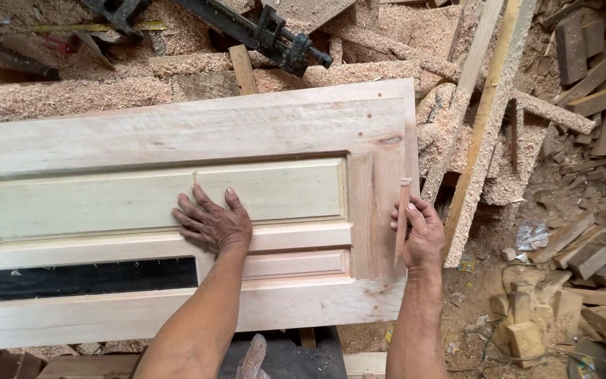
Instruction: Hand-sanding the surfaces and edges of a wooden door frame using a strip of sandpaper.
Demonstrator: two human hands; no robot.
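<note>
A pale wooden door [177,133] lies flat across the view, with raised panels and one dark open slot [78,279] at the lower left. My left hand [212,221] rests flat, fingers spread, on the raised panel [275,189] near the door's middle. My right hand [422,235] is at the door's right end, closed around a thin wooden stick [402,210] held upright against the edge.
Sawdust heaps and loose planks [485,112] lie beyond and to the right of the door. A black metal clamp [275,35] sits at the top. Wood offcuts [583,267] litter the dirt floor on the right.
</note>
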